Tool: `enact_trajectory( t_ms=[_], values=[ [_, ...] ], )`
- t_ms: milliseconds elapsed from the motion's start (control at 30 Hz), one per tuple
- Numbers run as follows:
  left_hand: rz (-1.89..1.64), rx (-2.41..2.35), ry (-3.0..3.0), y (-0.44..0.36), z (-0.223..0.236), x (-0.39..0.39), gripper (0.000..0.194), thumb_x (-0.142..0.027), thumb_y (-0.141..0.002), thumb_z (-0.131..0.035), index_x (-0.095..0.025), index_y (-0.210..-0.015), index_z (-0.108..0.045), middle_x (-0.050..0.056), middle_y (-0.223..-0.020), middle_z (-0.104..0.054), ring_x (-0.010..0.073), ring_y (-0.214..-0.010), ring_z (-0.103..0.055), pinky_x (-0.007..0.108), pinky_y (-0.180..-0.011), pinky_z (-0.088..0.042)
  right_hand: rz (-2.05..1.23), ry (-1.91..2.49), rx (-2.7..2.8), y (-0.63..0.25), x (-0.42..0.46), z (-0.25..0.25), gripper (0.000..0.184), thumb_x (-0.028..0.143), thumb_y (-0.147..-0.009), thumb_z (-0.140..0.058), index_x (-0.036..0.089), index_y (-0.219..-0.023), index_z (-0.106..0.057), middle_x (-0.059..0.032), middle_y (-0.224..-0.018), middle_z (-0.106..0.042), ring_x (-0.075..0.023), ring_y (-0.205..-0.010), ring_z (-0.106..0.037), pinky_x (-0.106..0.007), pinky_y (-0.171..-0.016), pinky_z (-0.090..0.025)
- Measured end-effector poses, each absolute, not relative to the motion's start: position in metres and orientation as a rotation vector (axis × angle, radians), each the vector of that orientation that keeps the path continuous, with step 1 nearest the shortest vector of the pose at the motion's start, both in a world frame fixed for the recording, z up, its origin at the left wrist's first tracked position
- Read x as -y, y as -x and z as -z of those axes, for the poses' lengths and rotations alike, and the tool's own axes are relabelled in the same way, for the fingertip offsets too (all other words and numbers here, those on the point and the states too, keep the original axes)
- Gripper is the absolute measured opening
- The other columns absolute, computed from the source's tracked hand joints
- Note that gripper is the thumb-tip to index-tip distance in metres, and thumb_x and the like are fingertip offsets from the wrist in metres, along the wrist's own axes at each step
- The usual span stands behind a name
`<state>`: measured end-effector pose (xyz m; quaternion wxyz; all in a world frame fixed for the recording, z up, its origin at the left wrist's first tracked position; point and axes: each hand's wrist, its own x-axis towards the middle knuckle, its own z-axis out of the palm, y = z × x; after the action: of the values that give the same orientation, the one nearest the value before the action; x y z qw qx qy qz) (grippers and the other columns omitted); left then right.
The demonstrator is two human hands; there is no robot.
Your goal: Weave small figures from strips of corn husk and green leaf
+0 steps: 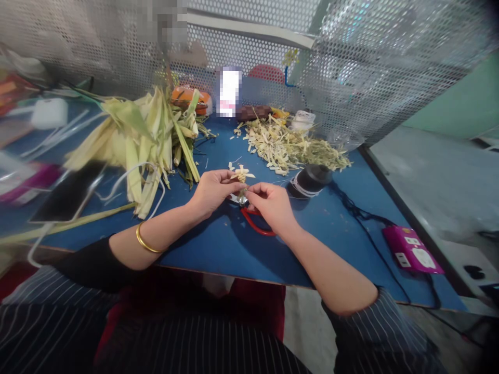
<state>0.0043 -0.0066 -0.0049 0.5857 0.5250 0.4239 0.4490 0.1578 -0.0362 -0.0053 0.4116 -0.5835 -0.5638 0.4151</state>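
Note:
Between my two hands is a small flower-like piece of pale husk strips [241, 174]. My left hand [212, 191] pinches it from the left, thumb and forefinger closed below its spread top. From the right, my right hand [272, 205] has its fingertips closed at the lower end of the same piece. Whether a thread is in those fingertips is too small to make out. Red-handled scissors [255, 223] lie on the blue table [218, 244] under my hands, their blades partly hidden. A dark spool wound with white thread [310, 181] stands right of my right hand.
Long corn husks [144, 130] are heaped at the left, cut husk pieces [284, 143] at the back right. A phone [70, 195] with a white cable lies left. A magenta power box [413, 249] sits right, near black cords. A perforated metal screen [249, 47] closes the back.

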Motion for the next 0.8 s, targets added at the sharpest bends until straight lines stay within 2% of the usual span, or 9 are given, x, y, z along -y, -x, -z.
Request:
enact_trajectory(
  t_ms=[133, 333, 500, 800],
  values=[
    [-1.042, -1.006, -1.226, -0.005, 0.004, 0.006, 0.018, -0.023, -0.063, -0.074, -0.012, -0.075, -0.066, 0.002, -0.070, -0.065, 0.0096, -0.060, -0.055, 0.025, -0.060, -0.043, -1.090, 1.456, 1.397, -0.158, 0.035, 0.005, 0.010, 0.027, -0.070, -0.062, 0.017, -0.071, -0.062, 0.0017, -0.055, -0.061, -0.0104, -0.047, -0.056, -0.024, -0.054, -0.047],
    [-0.988, -0.976, -1.246, -0.003, 0.007, 0.004, 0.023, -0.023, -0.065, -0.074, -0.013, -0.084, -0.067, 0.004, -0.078, -0.067, 0.0100, -0.062, -0.056, 0.025, -0.062, -0.045, -1.216, 1.441, 1.360, -0.161, 0.033, 0.010, 0.006, 0.024, -0.070, -0.059, 0.018, -0.071, -0.057, 0.0024, -0.056, -0.059, -0.0108, -0.050, -0.059, -0.024, -0.056, -0.050],
    [-0.951, -0.960, -1.168, -0.002, 0.010, 0.003, 0.024, -0.023, -0.063, -0.075, -0.014, -0.084, -0.067, 0.003, -0.071, -0.064, 0.0105, -0.060, -0.057, 0.027, -0.062, -0.047, -1.137, 1.415, 1.489, -0.162, 0.033, 0.013, 0.007, 0.025, -0.073, -0.057, 0.019, -0.070, -0.055, 0.0014, -0.061, -0.061, -0.0127, -0.057, -0.063, -0.027, -0.060, -0.052],
    [-0.913, -0.996, -1.230, 0.001, 0.002, 0.003, 0.020, -0.018, -0.056, -0.078, -0.014, -0.073, -0.068, 0.001, -0.066, -0.063, 0.0100, -0.058, -0.056, 0.027, -0.060, -0.049, -1.077, 1.425, 1.604, -0.170, 0.033, 0.003, 0.009, 0.027, -0.075, -0.059, 0.018, -0.073, -0.059, -0.0003, -0.062, -0.063, -0.0125, -0.055, -0.062, -0.026, -0.058, -0.050]
  ],
)
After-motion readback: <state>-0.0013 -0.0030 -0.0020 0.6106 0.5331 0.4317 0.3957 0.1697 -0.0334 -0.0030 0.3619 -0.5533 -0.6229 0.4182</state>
